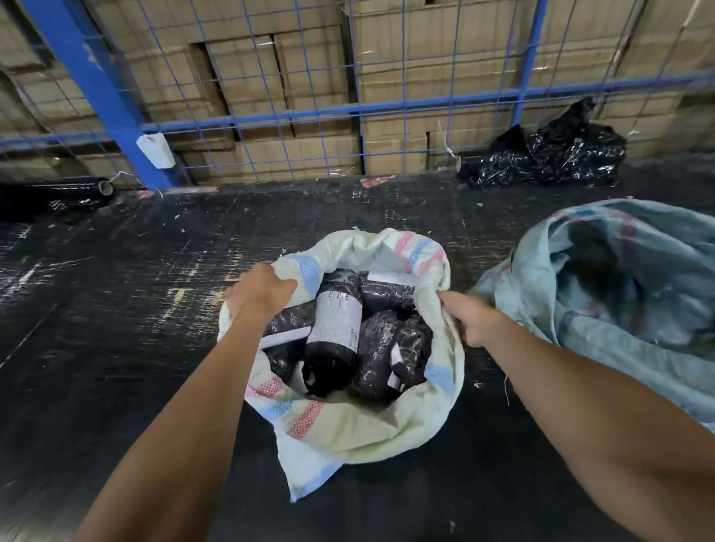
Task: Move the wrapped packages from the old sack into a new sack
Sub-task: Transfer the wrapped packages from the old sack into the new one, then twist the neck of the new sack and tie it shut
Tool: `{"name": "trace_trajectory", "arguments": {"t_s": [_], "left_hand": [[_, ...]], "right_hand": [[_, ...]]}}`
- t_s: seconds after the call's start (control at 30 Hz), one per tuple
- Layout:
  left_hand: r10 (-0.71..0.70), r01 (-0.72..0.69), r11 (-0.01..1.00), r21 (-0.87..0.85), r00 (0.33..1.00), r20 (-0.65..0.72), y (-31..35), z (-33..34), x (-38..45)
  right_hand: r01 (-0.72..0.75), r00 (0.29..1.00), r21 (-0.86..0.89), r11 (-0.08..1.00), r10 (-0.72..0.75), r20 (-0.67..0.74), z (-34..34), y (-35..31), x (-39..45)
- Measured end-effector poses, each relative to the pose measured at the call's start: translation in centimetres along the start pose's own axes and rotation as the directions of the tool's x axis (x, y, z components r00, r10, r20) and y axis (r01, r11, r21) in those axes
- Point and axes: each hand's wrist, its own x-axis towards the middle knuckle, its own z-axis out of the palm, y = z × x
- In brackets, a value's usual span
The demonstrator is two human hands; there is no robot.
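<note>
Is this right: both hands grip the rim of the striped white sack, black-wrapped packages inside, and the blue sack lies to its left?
Wrong on one point: the head view shows the blue sack lying to the right of the striped white sack, not its left. The rest holds: the left hand and right hand each grip its rim, and black-wrapped packages sit inside.

Counts: two sacks, two hands, about six wrapped packages.

One pale striped sack (369,429), one blue-green sack (625,296); roughly six black wrapped packages (334,335) in the pale one, exact count unclear. Left hand (261,293), right hand (471,318). One black film roll (78,189), one crumpled black plastic heap (549,154).
</note>
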Motion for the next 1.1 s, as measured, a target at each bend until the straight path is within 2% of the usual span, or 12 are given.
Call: {"name": "trace_trajectory", "arguments": {"t_s": [0.17, 0.27, 0.37, 0.5, 0.57, 0.7, 0.83, 0.87, 0.9, 0.97, 1.03, 1.1], "left_hand": [[0.056, -0.1, 0.986, -0.132, 0.951, -0.303, 3.0, -2.6, -1.2], [0.129, -0.244, 0.935, -0.256, 0.909, -0.396, 5.5, -4.7, -1.7], [0.192, -0.278, 0.789, -0.549, 0.959, -0.209, 6.7, -5.6, -1.6], [0.273, -0.052, 0.536, -0.842, 0.955, 0.114, 6.6, -3.7, -4.0], [0.318, 0.049, 0.498, -0.866, 0.918, 0.235, 7.3, -2.2, -5.7], [0.592, -0.387, 0.591, -0.708, 0.804, 0.054, 7.8, 1.8, -5.8], [0.77, -0.508, 0.535, -0.675, 0.621, 0.143, 7.0, 2.0, -5.7], [0.758, -0.422, 0.532, -0.734, 0.623, 0.191, 6.8, 1.4, -5.8], [0.704, -0.292, 0.516, -0.805, 0.68, 0.204, 6.5, 1.1, -5.7], [0.439, -0.107, 0.481, -0.87, 0.888, 0.133, 5.9, 1.3, -4.2], [0.123, -0.068, 0.717, -0.694, 0.992, 0.03, 5.8, 1.7, -2.7], [0.049, 0.034, 0.848, -0.529, 0.989, 0.142, 6.5, 1.8, -3.0]], "right_hand": [[0.224, 0.943, 0.327, 0.918, -0.289, 0.166, 0.9, -7.5, -5.4], [0.325, 0.897, 0.432, 0.841, -0.42, 0.142, 1.5, -10.5, -6.7], [0.238, 0.886, 0.56, 0.794, -0.413, 0.209, 2.1, -11.2, -7.0], [0.165, 0.901, 0.566, 0.808, -0.357, 0.246, 2.7, -9.7, -6.6], [0.133, 0.91, 0.522, 0.842, -0.313, 0.273, 3.1, -9.0, -6.5], [0.063, 0.898, 0.367, 0.928, -0.213, 0.385, 3.3, -8.9, -5.4], [0.08, 0.938, 0.176, 0.981, -0.134, 0.32, 2.2, -8.4, -4.5], [0.097, 0.941, 0.182, 0.979, -0.149, 0.302, 2.1, -8.4, -4.8], [0.13, 0.941, 0.189, 0.973, -0.181, 0.285, 2.3, -8.4, -4.9], [0.257, 0.927, 0.157, 0.954, -0.29, 0.24, 2.7, -8.6, -5.7], [0.414, 0.881, -0.016, 0.91, -0.396, 0.258, 2.9, -8.4, -6.7], [0.527, 0.817, -0.192, 0.828, -0.432, 0.381, 2.8, -8.1, -7.9]]}}
